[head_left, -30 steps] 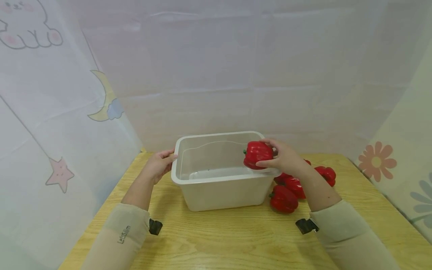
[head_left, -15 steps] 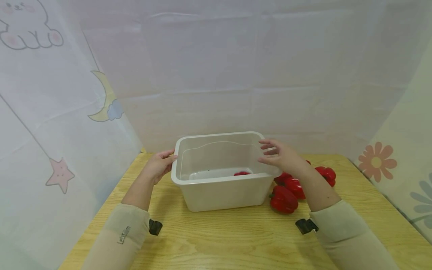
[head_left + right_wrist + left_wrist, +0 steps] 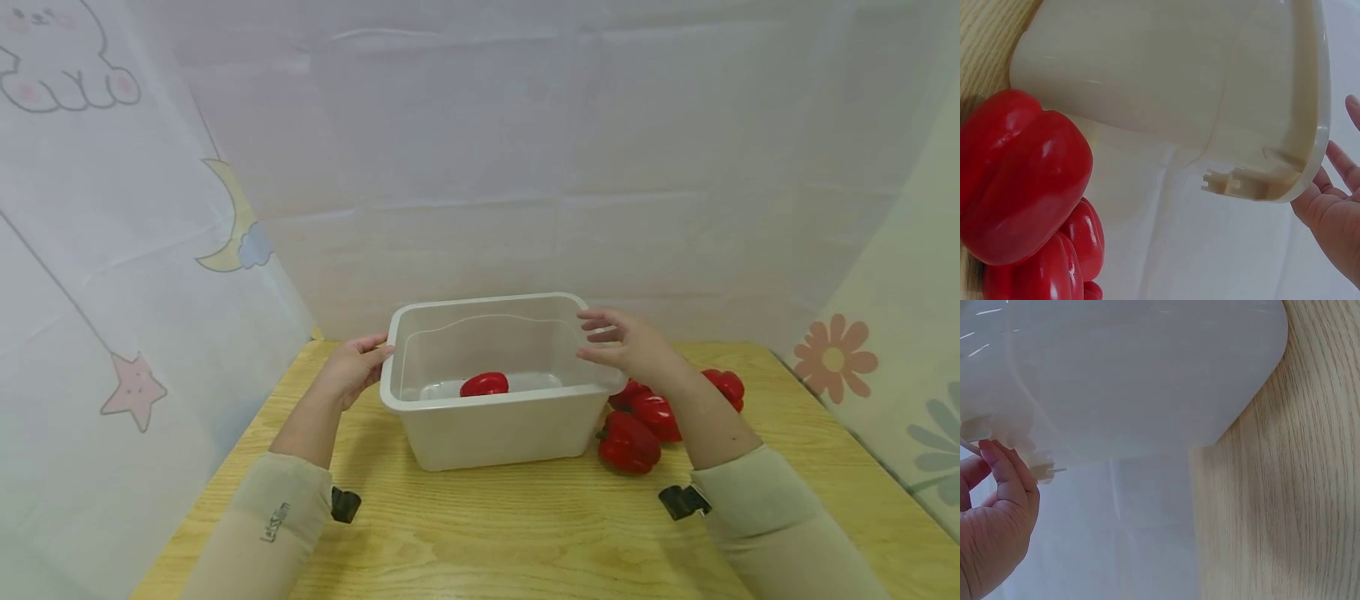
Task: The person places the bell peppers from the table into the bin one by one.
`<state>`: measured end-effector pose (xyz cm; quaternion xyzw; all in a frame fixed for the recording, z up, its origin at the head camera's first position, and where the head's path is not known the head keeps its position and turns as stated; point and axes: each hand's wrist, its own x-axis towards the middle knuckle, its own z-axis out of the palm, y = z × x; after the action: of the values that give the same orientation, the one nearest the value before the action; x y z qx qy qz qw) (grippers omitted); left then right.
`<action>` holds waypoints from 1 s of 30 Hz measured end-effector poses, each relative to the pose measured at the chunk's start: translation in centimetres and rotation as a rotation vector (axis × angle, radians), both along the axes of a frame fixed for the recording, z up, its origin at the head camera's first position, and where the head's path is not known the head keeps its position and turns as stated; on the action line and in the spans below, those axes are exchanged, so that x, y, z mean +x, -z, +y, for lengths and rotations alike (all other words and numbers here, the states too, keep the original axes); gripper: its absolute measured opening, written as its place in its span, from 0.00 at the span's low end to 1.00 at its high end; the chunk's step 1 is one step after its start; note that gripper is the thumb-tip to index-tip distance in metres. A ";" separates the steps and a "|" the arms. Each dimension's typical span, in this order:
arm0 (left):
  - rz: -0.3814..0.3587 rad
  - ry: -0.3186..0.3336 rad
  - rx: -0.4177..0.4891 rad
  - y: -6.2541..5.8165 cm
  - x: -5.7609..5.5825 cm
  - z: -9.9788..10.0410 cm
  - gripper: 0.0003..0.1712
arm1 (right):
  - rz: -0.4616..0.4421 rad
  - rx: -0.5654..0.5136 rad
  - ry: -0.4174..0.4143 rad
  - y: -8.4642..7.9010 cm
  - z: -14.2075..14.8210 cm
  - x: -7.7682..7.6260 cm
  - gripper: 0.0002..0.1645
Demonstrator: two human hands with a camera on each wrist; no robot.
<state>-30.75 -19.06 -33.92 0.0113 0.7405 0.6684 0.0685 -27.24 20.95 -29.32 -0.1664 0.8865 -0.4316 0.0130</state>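
A white plastic bin (image 3: 495,425) stands on the wooden table, with one red bell pepper (image 3: 484,384) lying on its floor. At the bin's left end, my left hand (image 3: 352,371) pinches the rim between thumb and fingers; the left wrist view shows this hand (image 3: 1000,512) at the rim too. Over the right end of the rim hovers my right hand (image 3: 626,346), fingers spread and holding nothing. In the right wrist view that hand (image 3: 1335,212) is beside the rim's corner. Several red bell peppers (image 3: 630,443) lie against the bin's right side, partly hidden by my right forearm.
The wooden table (image 3: 480,533) runs back to a pale cloth backdrop (image 3: 465,167) just behind the bin. More cloth with printed figures hangs at the left and right sides. A farther red bell pepper (image 3: 726,387) lies right of my right forearm.
My right hand has let go of a red bell pepper, which dropped into the bin and shifted left along its floor. The left hand has stayed on the rim.
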 end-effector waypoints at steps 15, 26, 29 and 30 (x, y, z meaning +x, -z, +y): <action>0.001 0.005 0.015 0.3 -0.3 -0.1 0.27 | 0.019 -0.031 0.011 0.3 0.9 0.2 0.38; 0.041 0.019 0.040 0.1 0.2 -0.2 0.28 | 0.003 -0.063 0.044 0.5 1.9 1.1 0.40; 0.047 0.022 0.035 0.1 0.3 -0.3 0.28 | 0.021 -0.086 0.045 0.6 2.3 1.3 0.39; 0.043 0.019 0.034 0.1 0.3 -0.3 0.28 | 0.024 -0.089 0.048 0.7 2.5 1.4 0.38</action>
<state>-30.48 -19.34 -34.02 0.0337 0.7303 0.6797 0.0587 -25.80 23.45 -30.02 -0.1508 0.8702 -0.4688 -0.0151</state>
